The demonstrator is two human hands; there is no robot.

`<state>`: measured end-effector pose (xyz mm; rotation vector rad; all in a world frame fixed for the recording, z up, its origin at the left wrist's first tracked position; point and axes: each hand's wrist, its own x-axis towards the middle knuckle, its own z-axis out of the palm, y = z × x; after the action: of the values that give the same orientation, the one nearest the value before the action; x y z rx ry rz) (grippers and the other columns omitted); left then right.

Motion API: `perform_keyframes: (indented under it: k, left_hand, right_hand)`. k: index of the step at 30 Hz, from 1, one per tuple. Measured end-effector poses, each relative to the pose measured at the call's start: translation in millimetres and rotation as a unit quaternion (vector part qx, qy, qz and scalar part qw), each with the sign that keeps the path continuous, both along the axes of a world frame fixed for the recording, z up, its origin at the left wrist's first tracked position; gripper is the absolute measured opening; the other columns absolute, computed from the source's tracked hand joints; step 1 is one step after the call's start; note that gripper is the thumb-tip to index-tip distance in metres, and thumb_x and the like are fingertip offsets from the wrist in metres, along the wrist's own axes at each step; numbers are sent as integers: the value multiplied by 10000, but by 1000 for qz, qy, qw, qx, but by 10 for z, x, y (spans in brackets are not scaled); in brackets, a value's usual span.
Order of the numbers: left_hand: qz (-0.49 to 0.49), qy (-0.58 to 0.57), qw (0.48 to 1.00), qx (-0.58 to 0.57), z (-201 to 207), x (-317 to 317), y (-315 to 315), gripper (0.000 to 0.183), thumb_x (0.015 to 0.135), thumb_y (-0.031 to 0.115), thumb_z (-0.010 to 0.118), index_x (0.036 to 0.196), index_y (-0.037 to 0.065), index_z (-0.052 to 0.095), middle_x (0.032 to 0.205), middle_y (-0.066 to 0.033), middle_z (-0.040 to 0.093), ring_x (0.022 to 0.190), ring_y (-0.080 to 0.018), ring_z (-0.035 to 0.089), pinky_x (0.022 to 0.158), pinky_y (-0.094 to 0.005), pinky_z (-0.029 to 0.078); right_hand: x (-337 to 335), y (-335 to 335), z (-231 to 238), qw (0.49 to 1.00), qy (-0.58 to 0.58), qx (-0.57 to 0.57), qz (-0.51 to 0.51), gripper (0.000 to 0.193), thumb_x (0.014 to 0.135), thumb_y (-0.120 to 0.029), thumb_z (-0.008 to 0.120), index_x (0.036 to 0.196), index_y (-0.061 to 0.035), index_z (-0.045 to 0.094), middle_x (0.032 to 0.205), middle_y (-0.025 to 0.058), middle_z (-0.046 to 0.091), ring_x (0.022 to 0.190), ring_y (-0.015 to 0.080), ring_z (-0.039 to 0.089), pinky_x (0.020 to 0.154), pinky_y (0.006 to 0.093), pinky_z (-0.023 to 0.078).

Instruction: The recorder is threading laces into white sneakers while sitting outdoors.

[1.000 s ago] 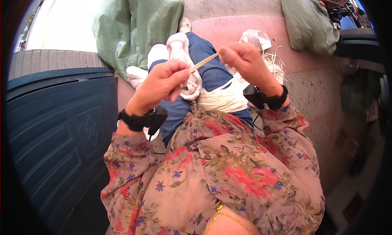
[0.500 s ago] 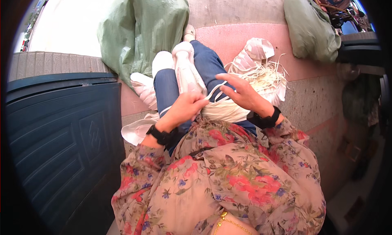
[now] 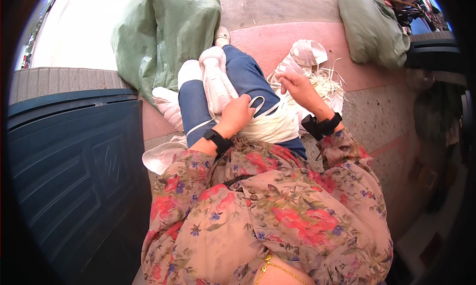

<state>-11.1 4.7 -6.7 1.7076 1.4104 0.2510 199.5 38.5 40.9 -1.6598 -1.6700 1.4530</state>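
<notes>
Across my thighs lies a white shoe (image 3: 216, 81), its toe pointing away from me. My left hand (image 3: 237, 114) is closed at the shoe's near end, pinching a white shoelace (image 3: 258, 100) that loops up beside the fingertips. Another stretch of lace trails over my left thigh. A thick bundle of white laces (image 3: 272, 124) is draped over my lap, right of that hand. Raised above the right thigh, my right hand (image 3: 301, 90) has its fingers curled together; whatever is in them, if anything, cannot be made out.
More white shoe pieces (image 3: 307, 52) and loose laces lie on the floor at right. Others (image 3: 166, 106) sit left of my legs. A large green sack (image 3: 166, 37) stands ahead, another (image 3: 372, 27) at far right. A dark blue panelled door (image 3: 79, 176) is at left.
My right hand has moved up and away from the left one, and its fingers have closed from a spread pose. My left hand stays by the shoe. The whole view has shifted slightly.
</notes>
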Motion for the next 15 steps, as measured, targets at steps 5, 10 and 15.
perform_keyframes:
  k: [5,10,15]
  left_hand:
    - [-254,102,960,63,219,39,-339,185,787,190,526,829,11,551,660,-203,579,661,-354,587,617,-437,458]
    - [-159,-49,986,-4,430,-425,-302,312,753,131,574,1039,9,545,711,-175,594,667,-271,595,607,-344,459]
    - [101,-3,989,112,384,-842,165,255,754,149,566,954,-9,573,823,-201,603,789,-336,587,697,-383,461]
  right_hand:
    - [159,100,22,995,55,49,-70,271,851,-66,451,1088,43,524,688,48,586,612,99,535,568,226,433]
    - [138,213,-21,997,69,-23,-40,251,861,-114,485,1066,13,556,703,25,577,520,73,483,501,198,406]
    - [-401,310,-88,991,99,92,11,163,838,-126,558,896,3,639,723,24,603,627,92,539,589,222,429]
